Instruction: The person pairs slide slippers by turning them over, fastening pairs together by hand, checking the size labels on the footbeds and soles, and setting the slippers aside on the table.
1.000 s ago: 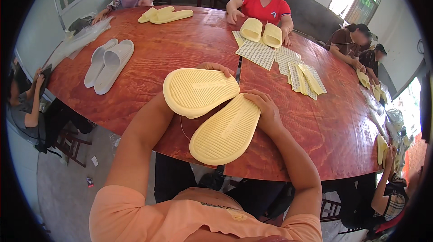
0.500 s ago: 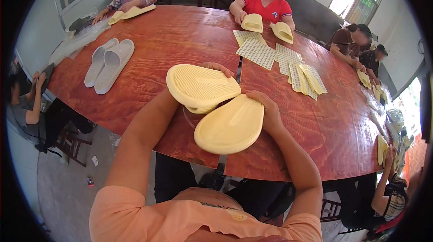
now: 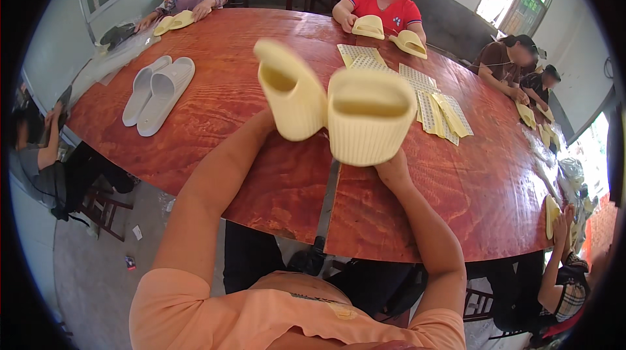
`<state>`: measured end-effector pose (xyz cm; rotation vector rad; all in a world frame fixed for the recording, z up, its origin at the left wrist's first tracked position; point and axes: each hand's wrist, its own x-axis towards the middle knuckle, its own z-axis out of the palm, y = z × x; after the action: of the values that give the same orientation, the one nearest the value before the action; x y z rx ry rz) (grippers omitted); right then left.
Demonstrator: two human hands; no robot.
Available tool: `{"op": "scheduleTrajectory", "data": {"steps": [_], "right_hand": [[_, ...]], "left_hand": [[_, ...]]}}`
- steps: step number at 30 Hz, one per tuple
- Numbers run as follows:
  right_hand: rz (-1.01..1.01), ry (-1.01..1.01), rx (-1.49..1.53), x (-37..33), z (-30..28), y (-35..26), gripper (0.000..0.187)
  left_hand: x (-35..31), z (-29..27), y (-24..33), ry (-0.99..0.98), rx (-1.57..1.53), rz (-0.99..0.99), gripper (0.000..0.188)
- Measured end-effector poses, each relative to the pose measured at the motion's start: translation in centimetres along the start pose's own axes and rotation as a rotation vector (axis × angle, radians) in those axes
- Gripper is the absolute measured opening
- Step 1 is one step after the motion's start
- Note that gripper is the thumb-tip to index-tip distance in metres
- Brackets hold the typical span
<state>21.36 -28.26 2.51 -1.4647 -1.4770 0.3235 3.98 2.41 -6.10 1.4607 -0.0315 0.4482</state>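
Observation:
I hold a pair of pale yellow slide slippers up over the table, toe ends with ribbed straps facing me. The left slipper [image 3: 297, 112] leans outward and is blurred at its top. My left hand [image 3: 267, 119] is behind it, with the fingers hidden. The right slipper [image 3: 373, 138] stands nearly upright, and its foot opening shows above the strap. My right hand [image 3: 392, 169] grips it from behind and below, mostly covered by it. The two slippers touch or nearly touch along their inner sides.
A pair of grey slides [image 3: 166, 92] lies at left on the reddish wooden table [image 3: 261, 213]. Sticker sheets [image 3: 430, 105] lie right of centre, beyond my slippers. Several co-workers sit around the table handling yellow slippers [image 3: 368, 27]. Clear plastic bags [image 3: 570, 171] lie along the right edge.
Both slippers have been lifted and turned over; ribbed and smooth faces showed before, now the straps and openings do. Across the table, a co-worker has shifted their slippers slightly.

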Motion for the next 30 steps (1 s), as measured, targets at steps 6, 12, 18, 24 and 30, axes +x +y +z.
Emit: {"op": "scheduleTrajectory", "data": {"steps": [6, 12, 18, 24, 30], "right_hand": [[0.232, 0.024, 0.268, -0.3, -2.0, 0.5, 0.044], [0.276, 0.063, 0.375, 0.1, -2.0, 0.4, 0.048], [0.292, 0.052, 0.38, 0.2, -2.2, 0.3, 0.048], [0.285, 0.041, 0.421, 0.2, -2.3, 0.4, 0.049], [0.272, 0.027, 0.423, 0.2, -2.3, 0.3, 0.049]], "left_hand": [[1.2, 9.1, 7.7, 0.056, 0.146, -0.131, 0.043], [1.5, 8.7, 7.5, 0.14, -0.07, -0.166, 0.046], [1.6, 8.8, 7.3, 0.204, -0.107, -0.148, 0.042], [1.7, 8.8, 7.2, 0.198, -0.105, -0.143, 0.044], [1.7, 8.6, 7.1, 0.186, -0.145, -0.126, 0.045]]}}
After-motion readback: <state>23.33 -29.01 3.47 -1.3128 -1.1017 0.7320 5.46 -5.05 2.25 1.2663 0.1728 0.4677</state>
